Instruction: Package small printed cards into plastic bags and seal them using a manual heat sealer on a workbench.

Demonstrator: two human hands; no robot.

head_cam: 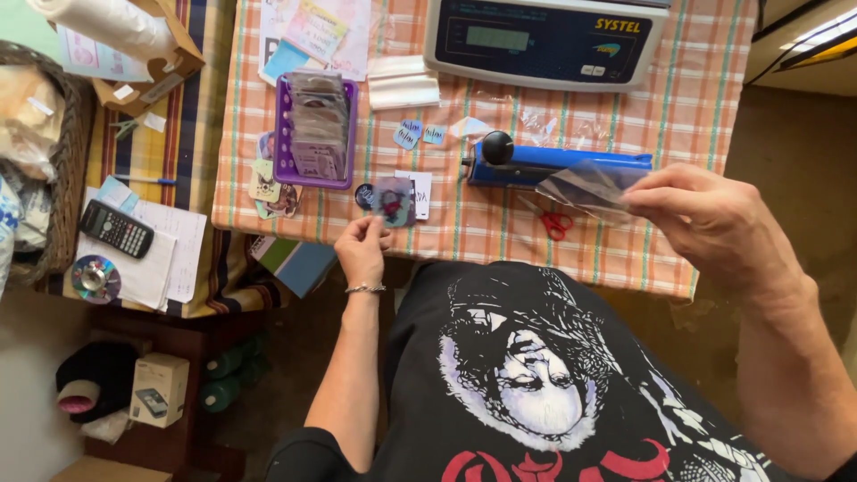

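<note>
Black printed shirt (pixel 536 375) fills foreground; beyond it, checked tablecloth (pixel 678 107) carries grey scale (pixel 544 40), blue heat sealer (pixel 558 165), purple tray (pixel 314 134) w/ cards, red scissors (pixel 555 223). R hand (pixel 714 223): fingers pinched on clear plastic bag (pixel 589 187), held above sealer. L hand (pixel 361 250): fingertips gripping small card (pixel 393 198) at table's near edge.

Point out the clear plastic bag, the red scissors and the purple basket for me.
clear plastic bag (pixel 589 189): head view, middle of the film.
red scissors (pixel 556 223): head view, red handle loops.
purple basket (pixel 284 134): head view, left wall.
</note>
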